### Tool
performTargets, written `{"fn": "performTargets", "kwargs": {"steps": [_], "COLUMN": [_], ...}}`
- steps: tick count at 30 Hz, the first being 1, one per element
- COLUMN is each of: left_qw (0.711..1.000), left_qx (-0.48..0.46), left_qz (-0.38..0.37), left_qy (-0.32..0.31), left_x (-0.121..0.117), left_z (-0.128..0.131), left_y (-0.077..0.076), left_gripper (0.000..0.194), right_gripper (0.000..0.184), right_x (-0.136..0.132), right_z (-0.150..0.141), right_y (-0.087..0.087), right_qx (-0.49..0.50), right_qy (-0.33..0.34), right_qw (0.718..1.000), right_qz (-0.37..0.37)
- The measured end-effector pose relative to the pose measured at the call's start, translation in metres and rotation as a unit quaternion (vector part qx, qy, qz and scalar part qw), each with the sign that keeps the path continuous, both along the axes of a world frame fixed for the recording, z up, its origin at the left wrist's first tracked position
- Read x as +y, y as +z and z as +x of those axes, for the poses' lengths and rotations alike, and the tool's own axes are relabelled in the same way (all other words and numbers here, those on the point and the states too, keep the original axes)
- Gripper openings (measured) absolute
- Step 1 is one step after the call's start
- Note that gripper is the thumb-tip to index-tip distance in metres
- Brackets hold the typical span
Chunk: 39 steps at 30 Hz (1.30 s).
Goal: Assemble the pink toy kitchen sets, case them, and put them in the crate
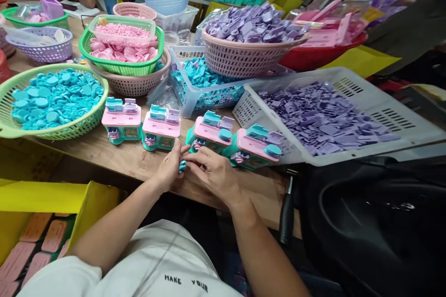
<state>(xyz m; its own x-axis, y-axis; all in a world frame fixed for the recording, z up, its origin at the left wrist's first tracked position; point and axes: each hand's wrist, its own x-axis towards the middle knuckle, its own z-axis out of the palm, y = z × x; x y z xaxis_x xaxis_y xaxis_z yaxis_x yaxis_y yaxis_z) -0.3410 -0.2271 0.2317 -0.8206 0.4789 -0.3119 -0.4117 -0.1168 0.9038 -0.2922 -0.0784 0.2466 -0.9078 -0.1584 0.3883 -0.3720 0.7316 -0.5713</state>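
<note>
Left hand: the left hand (169,167) is curled in, with small blue bits (182,166) at its fingers.
Right hand: the right hand (214,171) has its fingertips close together on the same bits. I cannot tell how tight the pinch is.
Blue bits: between the two hands, by the near edge of the counter (132,155).
Toys: four pink-topped toys (209,130) stand in a row just past the hands. Only the two on the right have a round blue piece (225,134) on top.
Left side: a light green basket (76,125) of blue pieces.
Right side: a pale bin (249,111) of purple pieces, and a hammer (287,213) nearer.
Could drop: the bits are tiny, so a loose pinch might let one fall off the edge.
Could tip: a quick knuckle might bump a toy, since they are so near.
</note>
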Motion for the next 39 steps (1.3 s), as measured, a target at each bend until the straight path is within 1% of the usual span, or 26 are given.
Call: {"fn": "performTargets", "kwargs": {"steps": [2,4,6,8,9,10,11,13,14,16,18,19,21,24,26,29,32,34,36,38,39], "left_qw": [0.999,0.996,0.996,0.998,0.998,0.999,1.000,0.994,0.988,0.974,0.967,0.963,0.955,0.939,0.922,0.899,0.867,0.835,0.810,0.799,0.799], "left_qx": [-0.008,0.000,0.000,-0.019,-0.024,-0.015,0.010,0.102,0.151,0.217,0.242,0.252,0.275,0.317,0.353,0.395,0.431,0.459,0.476,0.479,0.476], "left_qz": [0.011,0.022,0.036,0.047,0.045,0.035,0.018,-0.025,-0.043,-0.064,-0.075,-0.082,-0.098,-0.127,-0.149,-0.184,-0.249,-0.301,-0.342,-0.363,-0.365], "left_qy": [-0.044,-0.083,-0.079,-0.046,-0.029,-0.012,0.000,0.008,0.009,0.015,0.035,0.045,0.052,0.047,0.051,0.042,-0.006,-0.028,-0.032,-0.029,-0.026], "left_x": [-0.008,-0.015,-0.021,-0.023,-0.024,-0.023,-0.022,-0.019,-0.016,-0.012,-0.008,-0.007,-0.005,-0.005,-0.005,-0.006,-0.005,-0.002,0.000,0.000,-0.001], "left_z": [-0.001,-0.002,-0.003,-0.004,-0.003,-0.002,0.000,0.006,0.009,0.016,0.020,0.022,0.023,0.024,0.023,0.020,0.016,0.014,0.014,0.014,0.014], "left_y": [0.004,0.007,0.008,0.005,0.002,0.000,-0.003,-0.008,-0.010,-0.013,-0.016,-0.018,-0.022,-0.026,-0.028,-0.030,-0.034,-0.037,-0.039,-0.038,-0.036], "left_gripper": [0.073,0.061,0.052,0.047,0.044,0.042,0.039,0.034,0.032,0.031,0.030,0.029,0.029,0.033,0.031,0.020,0.015,0.012,0.011,0.011,0.011], "right_gripper": [0.015,0.013,0.011,0.015,0.019,0.024,0.030,0.037,0.039,0.041,0.041,0.041,0.043,0.053,0.055,0.047,0.038,0.037,0.037,0.036,0.034], "right_x": [-0.006,-0.012,-0.019,-0.025,-0.028,-0.032,-0.035,-0.042,-0.046,-0.055,-0.062,-0.064,-0.067,-0.065,-0.060,-0.050,-0.039,-0.033,-0.028,-0.021,-0.018], "right_z": [-0.003,-0.006,-0.009,-0.012,-0.014,-0.017,-0.019,-0.024,-0.026,-0.029,-0.030,-0.030,-0.028,-0.024,-0.020,-0.014,-0.009,-0.006,-0.004,-0.001,0.001], "right_y": [-0.001,-0.005,-0.012,-0.019,-0.022,-0.024,-0.026,-0.026,-0.026,-0.025,-0.026,-0.028,-0.032,-0.041,-0.048,-0.057,-0.062,-0.062,-0.061,-0.059,-0.059], "right_qx": [-0.001,-0.016,-0.041,-0.064,-0.072,-0.077,-0.078,-0.064,-0.055,-0.042,-0.040,-0.040,-0.038,-0.049,-0.052,-0.031,-0.032,-0.042,-0.047,-0.049,-0.048], "right_qy": [-0.008,-0.031,-0.044,-0.068,-0.090,-0.115,-0.141,-0.182,-0.196,-0.218,-0.223,-0.217,-0.200,-0.173,-0.155,-0.154,-0.155,-0.133,-0.096,-0.065,-0.061], "right_qw": [0.999,0.993,0.982,0.961,0.942,0.914,0.880,0.813,0.788,0.758,0.747,0.749,0.765,0.802,0.831,0.882,0.925,0.944,0.962,0.974,0.978], "right_qz": [-0.049,-0.117,-0.180,-0.261,-0.316,-0.380,-0.446,-0.549,-0.580,-0.613,-0.625,-0.625,-0.611,-0.569,-0.532,-0.444,-0.346,-0.299,-0.253,-0.209,-0.193]}}
